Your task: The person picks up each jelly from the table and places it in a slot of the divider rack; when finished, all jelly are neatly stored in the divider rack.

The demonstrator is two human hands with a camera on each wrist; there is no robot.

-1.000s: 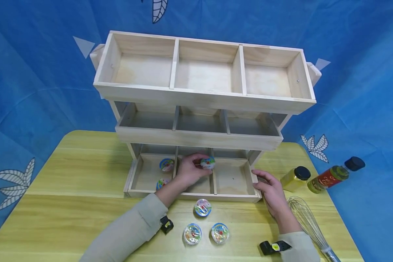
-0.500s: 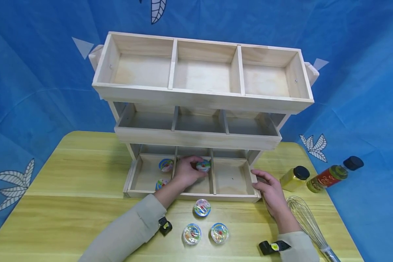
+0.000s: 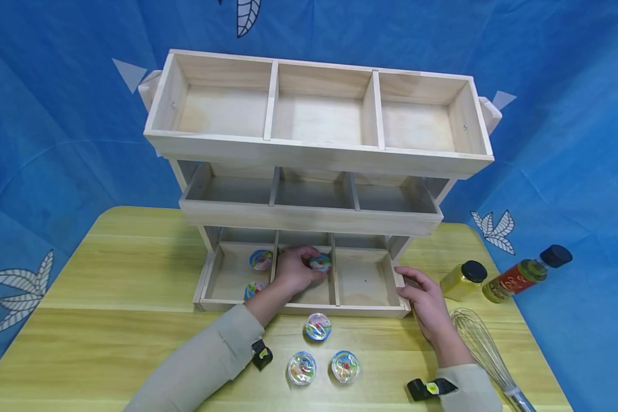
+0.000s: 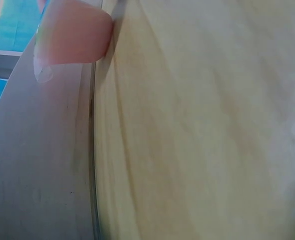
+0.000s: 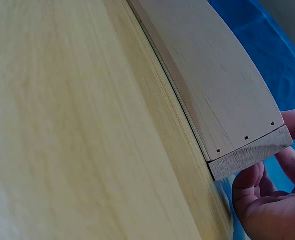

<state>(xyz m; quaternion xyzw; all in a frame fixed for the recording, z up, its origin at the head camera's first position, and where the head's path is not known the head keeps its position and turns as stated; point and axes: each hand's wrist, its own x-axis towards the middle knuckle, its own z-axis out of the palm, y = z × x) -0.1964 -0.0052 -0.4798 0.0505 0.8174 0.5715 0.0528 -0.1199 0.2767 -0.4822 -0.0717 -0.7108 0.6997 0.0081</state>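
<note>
My left hand (image 3: 293, 269) pinches a small jelly cup (image 3: 320, 262) with a printed lid, inside the middle compartment of the bottom tier of a pale wooden rack (image 3: 314, 220). A fingertip (image 4: 80, 35) and the cup's clear rim (image 4: 44, 74) appear in the left wrist view. Two similar cups, the rear one (image 3: 261, 260) and the front one (image 3: 254, 289), lie in the left compartment; my forearm partly covers the front one. My right hand (image 3: 427, 297) touches the rack's lower right end, its fingers bent loosely by the end board (image 5: 250, 152).
Three jelly cups stand on the table before the rack, the nearest to it a pink-blue one (image 3: 317, 327). To the right are a yellow jar (image 3: 458, 283) with black lid, a bottle (image 3: 517, 280) and a whisk (image 3: 486, 349). A blue cloth (image 3: 56, 114) hangs behind.
My left hand has brought the jelly cup slightly left and down, from over the divider into the middle compartment. My right hand stays at the rack's end.
</note>
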